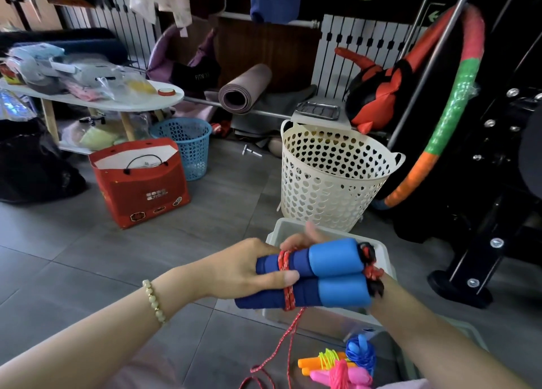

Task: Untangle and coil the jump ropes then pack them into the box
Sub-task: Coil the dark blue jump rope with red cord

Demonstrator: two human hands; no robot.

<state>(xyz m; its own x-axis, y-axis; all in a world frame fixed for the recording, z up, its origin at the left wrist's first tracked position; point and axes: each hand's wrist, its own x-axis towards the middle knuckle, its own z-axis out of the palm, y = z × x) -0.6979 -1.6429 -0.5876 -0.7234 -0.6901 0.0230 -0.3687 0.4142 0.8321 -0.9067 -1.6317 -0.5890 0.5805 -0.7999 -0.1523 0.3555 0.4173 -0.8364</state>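
Observation:
Two blue foam jump-rope handles (319, 274) lie side by side above a pale grey box (381, 253). My left hand (249, 268) grips their dark-blue ends, thumb across the red rope (286, 280) wound round them. My right hand (305, 236) is behind the handles, mostly hidden and blurred; its fingers seem to hold the rope at the winding. Loose red rope (281, 347) hangs down toward the floor. Coiled ropes lie at the bottom right: a blue one (360, 353), an orange-handled one with yellow cord (319, 361) and a pink one (340, 375).
A cream laundry basket (328, 177) stands just behind the box. A red paper bag (140, 180) and a blue basket (187, 145) sit to the left near a white low table (117, 103). A rolled mat (246, 89), a hoop (451, 113) and black gym equipment (484, 212) crowd the back and right.

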